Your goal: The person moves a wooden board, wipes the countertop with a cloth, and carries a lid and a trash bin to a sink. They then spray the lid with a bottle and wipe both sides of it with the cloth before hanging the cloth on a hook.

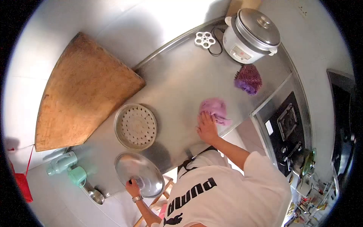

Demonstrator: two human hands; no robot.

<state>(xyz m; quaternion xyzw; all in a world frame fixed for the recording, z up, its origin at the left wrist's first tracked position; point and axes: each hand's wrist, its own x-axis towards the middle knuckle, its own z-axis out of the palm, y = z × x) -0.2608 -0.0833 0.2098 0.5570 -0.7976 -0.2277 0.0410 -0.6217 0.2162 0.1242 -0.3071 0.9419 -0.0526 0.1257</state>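
— Nearest us, first entry?
— Our left hand [133, 187], fingers curled onto the steel lid [140, 172] at the counter's [177, 75] near left edge.
— Second?
— Our right hand [208, 126], fingers flat and together, resting on the pink cloth [214, 108], mid-counter.
— Remaining stock?
— We list a perforated steamer tray [136, 126] just beyond the lid, a wooden board [83, 90] far left, and a rice cooker [251, 34] and purple cloth [248, 78] far right.

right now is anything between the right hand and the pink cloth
Nothing visible: the right hand lies flat on the pink cloth on the steel counter; the left hand grips the metal lid.
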